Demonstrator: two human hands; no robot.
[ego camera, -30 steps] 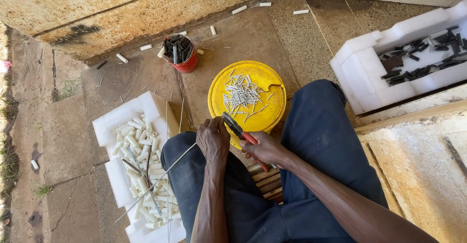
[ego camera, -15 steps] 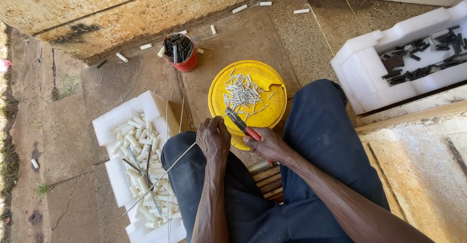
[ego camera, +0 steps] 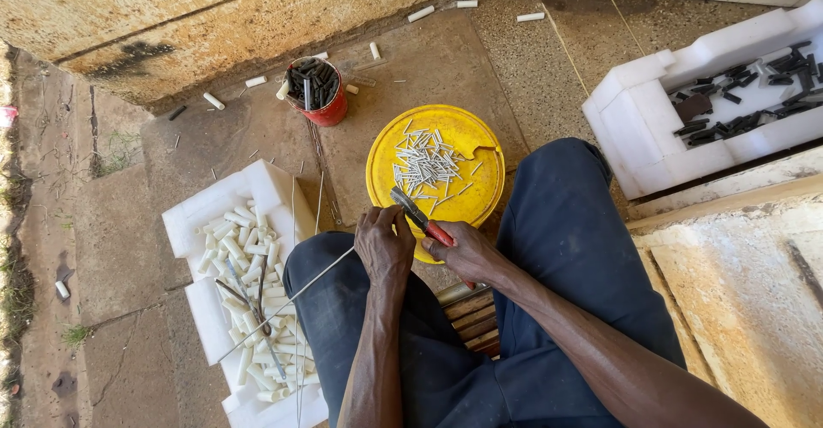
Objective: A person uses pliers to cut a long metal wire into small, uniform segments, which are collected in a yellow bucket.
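A: The right hand (ego camera: 467,252) has been drawn back a little towards the knees since a moment ago; the red-handled pliers (ego camera: 422,219) are kept clamped in its closed grip.

B: And the thin wire (ego camera: 291,299) is pinched in the left hand (ego camera: 384,244), fingers shut round it, just as it was held before.

A: So another cut seems to be set up. The wire's end is hidden at the left fingers, right beside the pliers' tip, over the yellow lid (ego camera: 467,158) strewn with cut pieces.
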